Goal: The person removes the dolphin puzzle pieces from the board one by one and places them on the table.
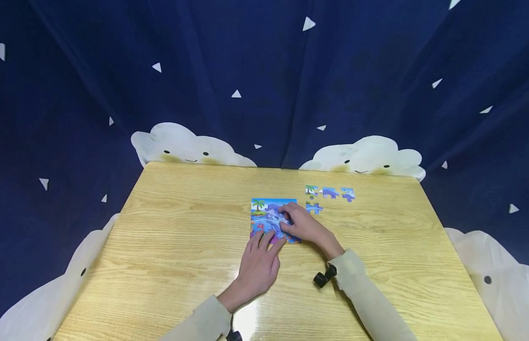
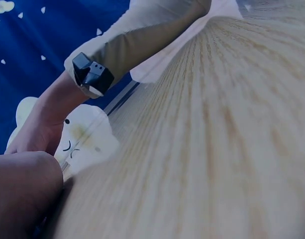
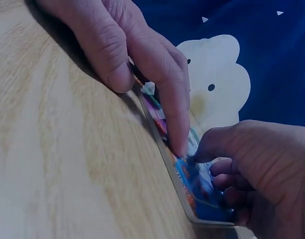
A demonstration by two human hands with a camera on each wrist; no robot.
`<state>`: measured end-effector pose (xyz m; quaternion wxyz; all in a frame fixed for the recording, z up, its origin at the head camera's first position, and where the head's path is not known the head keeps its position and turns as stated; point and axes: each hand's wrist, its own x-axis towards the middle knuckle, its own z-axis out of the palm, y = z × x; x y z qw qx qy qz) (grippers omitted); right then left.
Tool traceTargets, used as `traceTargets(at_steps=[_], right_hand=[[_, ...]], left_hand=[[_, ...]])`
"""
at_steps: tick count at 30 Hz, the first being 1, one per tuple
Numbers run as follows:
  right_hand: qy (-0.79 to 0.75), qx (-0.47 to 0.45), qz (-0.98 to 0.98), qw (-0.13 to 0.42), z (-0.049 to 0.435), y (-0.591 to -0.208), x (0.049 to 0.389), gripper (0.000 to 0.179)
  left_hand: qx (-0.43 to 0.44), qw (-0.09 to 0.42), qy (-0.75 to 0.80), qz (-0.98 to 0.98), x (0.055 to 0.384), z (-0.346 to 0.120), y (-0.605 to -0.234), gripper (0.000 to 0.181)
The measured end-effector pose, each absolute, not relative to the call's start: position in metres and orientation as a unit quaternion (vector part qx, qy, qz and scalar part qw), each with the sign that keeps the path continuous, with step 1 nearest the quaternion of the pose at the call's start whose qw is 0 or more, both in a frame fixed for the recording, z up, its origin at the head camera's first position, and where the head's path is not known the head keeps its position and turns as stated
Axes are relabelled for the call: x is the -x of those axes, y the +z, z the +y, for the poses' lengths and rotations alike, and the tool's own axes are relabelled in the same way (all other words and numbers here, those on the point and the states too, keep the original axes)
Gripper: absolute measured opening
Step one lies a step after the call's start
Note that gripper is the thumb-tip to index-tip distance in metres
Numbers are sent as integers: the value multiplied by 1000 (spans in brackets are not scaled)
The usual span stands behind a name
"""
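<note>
A dolphin jigsaw puzzle [image 1: 261, 215] in a thin square tray lies flat on the table, a palm tree at its upper left. My left hand [image 1: 259, 270] rests with straight, spread fingers on its near edge. Over the puzzle's right part, my right hand [image 1: 304, 222] has thumb and index finger curled down around a puzzle piece, mostly hidden under the hand. From the right wrist view, the right thumb [image 3: 212, 144] lies right beside a left fingertip on the blue picture. Loose puzzle pieces lie to the right: a palm tree piece [image 1: 311, 190] and a dolphin piece [image 1: 330, 192].
Two more loose pieces lie there, one farther right [image 1: 348, 194] and one nearer [image 1: 314, 208]. The wooden table [image 1: 183, 227] meets a dark blue curtain [image 1: 264, 71] with white clouds at its back. A black wrist camera [image 1: 324, 277] sits under the right cuff.
</note>
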<state>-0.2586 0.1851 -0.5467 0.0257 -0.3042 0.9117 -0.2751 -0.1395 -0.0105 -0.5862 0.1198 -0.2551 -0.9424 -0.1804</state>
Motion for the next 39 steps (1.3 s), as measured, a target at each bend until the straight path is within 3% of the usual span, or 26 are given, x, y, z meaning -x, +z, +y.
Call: traceTargets(at_steps=[5,14,31,39], right_hand=[[-273,299,913,41,183,-546,263,32],[-259,284,919,84,179,-539,263,38],[-362,243,899,51,176,-547,259,35],[-398,246,881,76,183,-544,256,41]], left_hand=[[254,114,-178,-944,139,-10,-586,49],[256,131,-183,-940,140,-9,-590,48],[252,129,-176,-943,141,-10,-588,49],[254,128,-175,-943,141,-9,-587,50]])
